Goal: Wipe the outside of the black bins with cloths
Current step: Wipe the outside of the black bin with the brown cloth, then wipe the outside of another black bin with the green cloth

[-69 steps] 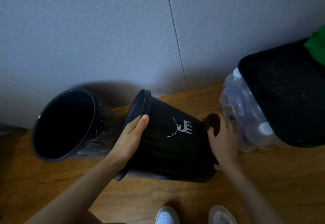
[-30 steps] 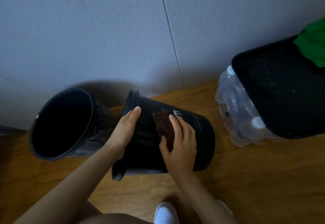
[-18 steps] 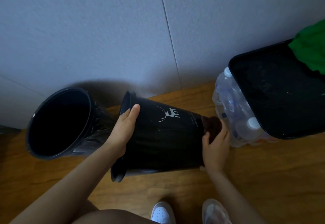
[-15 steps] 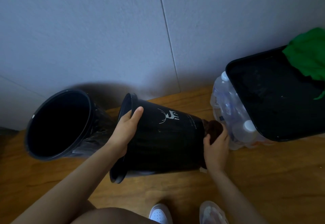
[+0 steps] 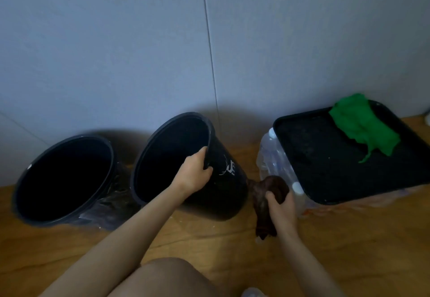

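- Progress: logo bin (image 5: 223, 194), centre of frame, stands mouth up, leaning a little toward the camera; brown cloth (image 5: 267, 189) is off its wall, just beside its lower right side
- Judgement: wiping of this bin is either paused or finished; the dim light shows no dirt or streaks to confirm either
- Plain bin (image 5: 76, 137), lower left, is untouched by either hand and is judged outstanding
- Green cloth (image 5: 358, 124) lies idle on the tray (image 5: 314, 157), upper right
- Left hand (image 5: 193, 175): fingers and thumb clamped over the logo bin's near rim
- Right hand (image 5: 281, 208): fingers curled tight round the bunched brown cloth, its tail hanging toward the floor (image 5: 209, 250)
- Bins: round, tapering to the base, rolled lip, smooth matt black plastic; a white printed mark on the logo bin's wall
- Crinkled clear film (image 5: 109, 206) lies at the plain bin's base
- Brown cloth: soft, nappy, crumpled; green cloth: thin, creased, with a frayed strand
- Tray: shallow, rectangular, black, rounded corners, resting on wrapped clear bottles (image 5: 274, 157)
- Floor: warm wood grain; wall (image 5: 116, 40): pale panels, fine texture, one vertical seam
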